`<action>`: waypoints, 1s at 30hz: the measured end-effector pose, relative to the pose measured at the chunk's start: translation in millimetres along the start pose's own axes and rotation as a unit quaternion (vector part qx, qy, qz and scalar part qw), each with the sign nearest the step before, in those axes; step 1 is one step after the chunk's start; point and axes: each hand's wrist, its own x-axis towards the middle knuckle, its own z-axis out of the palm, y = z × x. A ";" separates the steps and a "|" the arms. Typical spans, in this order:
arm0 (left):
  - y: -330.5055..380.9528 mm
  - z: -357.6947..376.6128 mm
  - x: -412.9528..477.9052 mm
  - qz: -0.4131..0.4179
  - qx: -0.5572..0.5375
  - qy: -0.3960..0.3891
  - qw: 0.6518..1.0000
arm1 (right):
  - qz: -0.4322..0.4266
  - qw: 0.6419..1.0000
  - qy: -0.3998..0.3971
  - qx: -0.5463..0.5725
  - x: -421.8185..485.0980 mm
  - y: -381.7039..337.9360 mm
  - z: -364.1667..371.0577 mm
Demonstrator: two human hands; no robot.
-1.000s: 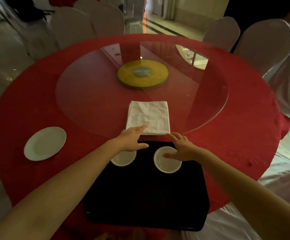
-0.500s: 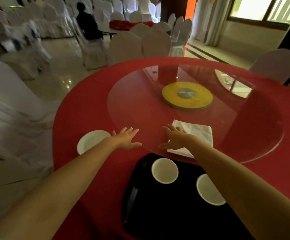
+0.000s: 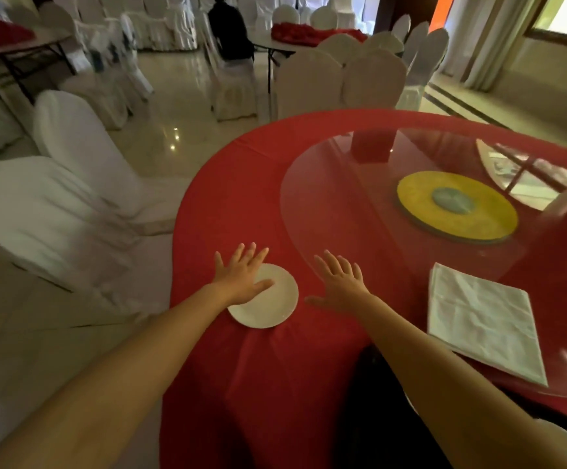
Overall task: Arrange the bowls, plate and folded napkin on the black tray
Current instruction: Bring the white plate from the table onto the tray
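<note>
- Where the red tablecloth (image 3: pixel 241 204) falls over the near-left edge of the round table, a white plate (image 3: pixel 272 308) lies flat on the cloth, outside the glass turntable (image 3: pixel 359 211).
- Left hand (image 3: pixel 239 280): palm down, fingers spread, over the plate's left part; the thumb lies across the plate's surface. Whether the palm presses on the plate cannot be told.
- Right hand (image 3: pixel 341 282): palm down, fingers spread, holding nothing, above the bare cloth just right of the plate and apart from it.
- Folded napkin (image 3: pixel 481 319): white, flat on the near rim of the glass turntable, well to the right of both hands.
- Black tray (image 3: pixel 376 418): at the lower edge of the view, largely hidden by the right forearm; a pale curved edge at the bottom right, probably a bowl, is too cut off to tell.
- Yellow disc (image 3: pixel 458 204): under the middle of the glass.
- White-covered chairs (image 3: pixel 72 204): beside the table at the left.
</note>
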 end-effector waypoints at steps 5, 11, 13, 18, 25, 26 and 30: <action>-43.6 43.3 5.7 -0.021 -0.022 -0.048 0.998 | 0.028 0.999 -0.028 0.036 21.0 -28.7 56.0; -68.2 82.9 6.1 -0.046 -0.028 -0.094 0.994 | 0.052 0.995 -0.028 0.082 29.1 -47.6 98.3; -72.4 87.6 6.7 -0.046 -0.051 -0.095 0.993 | 0.062 0.993 -0.019 0.095 32.8 -53.7 103.3; -77.1 90.9 14.1 -0.040 -0.159 -0.037 0.986 | 0.104 0.974 0.015 0.200 43.5 -60.8 110.4; -70.5 87.6 40.4 -0.094 -0.215 -0.010 0.972 | 0.177 0.930 0.029 0.322 59.4 -60.7 115.9; -69.5 87.0 45.6 -0.111 -0.240 -0.008 0.964 | 0.183 0.926 0.028 0.328 61.0 -60.3 115.1; -72.1 86.5 57.4 -0.135 -0.283 0.011 0.949 | 0.218 0.912 0.041 0.344 64.2 -57.6 113.0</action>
